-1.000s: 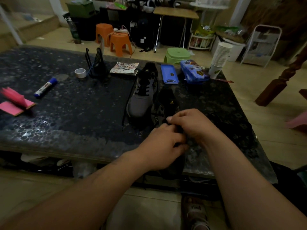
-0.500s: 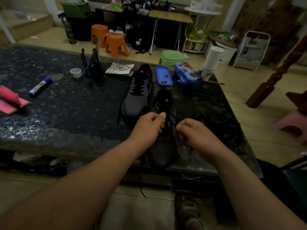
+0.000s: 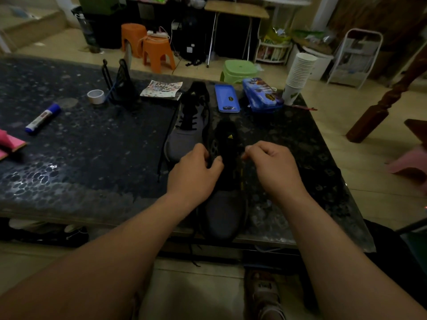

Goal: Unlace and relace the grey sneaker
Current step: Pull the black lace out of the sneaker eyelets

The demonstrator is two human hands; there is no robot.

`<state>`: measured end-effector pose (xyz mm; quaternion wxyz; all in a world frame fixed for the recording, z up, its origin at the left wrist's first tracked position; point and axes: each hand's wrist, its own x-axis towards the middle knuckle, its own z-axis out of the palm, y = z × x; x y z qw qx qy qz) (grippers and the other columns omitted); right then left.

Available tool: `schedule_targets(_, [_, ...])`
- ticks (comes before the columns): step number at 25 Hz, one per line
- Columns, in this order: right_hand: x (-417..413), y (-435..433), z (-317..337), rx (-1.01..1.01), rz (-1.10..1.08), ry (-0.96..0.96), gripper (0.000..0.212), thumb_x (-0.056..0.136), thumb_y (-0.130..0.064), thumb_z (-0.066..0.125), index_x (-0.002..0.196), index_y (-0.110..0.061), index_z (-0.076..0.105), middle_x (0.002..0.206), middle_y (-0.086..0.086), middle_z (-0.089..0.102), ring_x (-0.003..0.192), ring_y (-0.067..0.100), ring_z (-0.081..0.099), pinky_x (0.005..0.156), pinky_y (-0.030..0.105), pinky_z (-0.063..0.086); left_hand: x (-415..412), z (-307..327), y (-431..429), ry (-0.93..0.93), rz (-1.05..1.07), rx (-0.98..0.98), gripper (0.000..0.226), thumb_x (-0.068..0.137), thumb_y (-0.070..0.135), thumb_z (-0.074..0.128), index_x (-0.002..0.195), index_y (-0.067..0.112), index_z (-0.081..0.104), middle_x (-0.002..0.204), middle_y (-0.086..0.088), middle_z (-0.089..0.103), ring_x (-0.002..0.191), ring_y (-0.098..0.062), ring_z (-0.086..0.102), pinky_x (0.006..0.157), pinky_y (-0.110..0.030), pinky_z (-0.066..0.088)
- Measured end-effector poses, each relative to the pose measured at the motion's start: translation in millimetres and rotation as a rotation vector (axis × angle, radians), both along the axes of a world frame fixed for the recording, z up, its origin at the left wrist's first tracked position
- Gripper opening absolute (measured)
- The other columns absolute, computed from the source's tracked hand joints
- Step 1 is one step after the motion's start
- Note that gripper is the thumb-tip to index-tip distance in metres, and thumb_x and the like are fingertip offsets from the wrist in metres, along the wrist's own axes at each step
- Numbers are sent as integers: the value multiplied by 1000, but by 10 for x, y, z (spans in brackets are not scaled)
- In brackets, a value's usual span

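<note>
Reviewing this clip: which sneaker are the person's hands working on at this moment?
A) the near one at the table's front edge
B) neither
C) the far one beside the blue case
A: the left hand and right hand sit either side of the near sneaker; the far sneaker lies untouched.

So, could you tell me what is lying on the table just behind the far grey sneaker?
Behind the far sneaker a printed sticker sheet lies flat on the table, beside a blue case. The shoe's heel hides whatever lies directly behind it.
</note>
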<state>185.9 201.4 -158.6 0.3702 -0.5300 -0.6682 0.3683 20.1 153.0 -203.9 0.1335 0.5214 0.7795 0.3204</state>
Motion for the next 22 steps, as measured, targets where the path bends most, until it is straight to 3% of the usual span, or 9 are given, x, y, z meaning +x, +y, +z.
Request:
schedule_targets(2, [31, 29, 51, -39, -130, 100, 30, 93, -20, 59, 71, -1, 65, 53, -5, 54, 49, 5, 46, 54, 28, 38, -17, 48, -7, 74, 18, -18, 29, 101, 49, 50, 93, 21, 49, 78, 6, 56, 64, -18, 49, 61, -37, 36])
schedule_targets(4, [80, -2, 171, -119, -133, 216, 31, 93, -21, 57, 68, -4, 62, 49, -8, 46, 46, 8, 39, 54, 29, 31, -19, 99, -3, 92, 36, -67, 28, 102, 44, 49, 91, 19, 48, 75, 6, 50, 60, -14, 42, 61, -37, 34])
schedule_targets(7, [100, -289, 321, -206, 303, 238, 28, 96, -20, 59, 70, -11, 66, 58, -4, 53, 50, 8, 40, 49, 26, 32, -51, 123, -29, -88, -105, 49, 17, 98, 33, 59, 107, 18, 54, 97, 3, 55, 79, -18, 57, 69, -39, 47])
schedule_targets(9, [26, -523, 407, -241, 609, 295, 24, 95, -20, 58, 75, -13, 69, 68, 0, 60, 58, 8, 47, 54, 21, 38, -110, 189, -134, -154, -414, 208, 32, 92, 11, 65, 123, 16, 58, 111, 3, 55, 96, -8, 60, 87, -31, 52])
schedule_targets(11, [-66, -603, 466, -233, 718, 420, 24, 96, -22, 55, 83, -17, 75, 84, 7, 68, 72, 11, 56, 64, 22, 44, -60, 239, -279, -189, -716, 180, 33, 86, -1, 65, 117, 10, 61, 109, 6, 60, 103, 2, 60, 95, -23, 51])
schedule_targets(13, [-122, -557, 475, -242, 642, 502, 25, 98, -27, 56, 96, -21, 79, 99, 10, 69, 87, 17, 59, 70, 26, 48, 19, 302, -406, -369, -721, 17, 14, 91, 4, 68, 102, 10, 62, 95, 2, 66, 90, -4, 63, 86, -32, 54])
schedule_targets(17, [-80, -410, 371, -241, 462, 527, 31, 100, -36, 57, 118, -17, 74, 103, 0, 73, 100, 14, 63, 79, 27, 52, -71, 314, -376, -626, -683, -45, 16, 99, 15, 67, 115, 13, 65, 83, -6, 69, 76, -19, 60, 70, -35, 49])
schedule_targets(20, [-122, -407, 380, -165, 436, 440, 28, 104, -37, 54, 119, -24, 73, 113, -2, 76, 114, 13, 66, 97, 35, 49, -41, 313, -419, -579, -803, -165, 41, 93, 16, 69, 123, 41, 58, 84, -19, 66, 70, -34, 54, 66, -42, 46])
schedule_targets(22, [-226, -464, 446, -74, 459, 287, 29, 109, -35, 48, 123, -26, 73, 116, -4, 76, 118, 5, 65, 103, 31, 48, 65, 294, -440, -520, -802, -137, 19, 97, 26, 67, 106, 42, 65, 84, -10, 71, 70, -30, 60, 68, -41, 49])
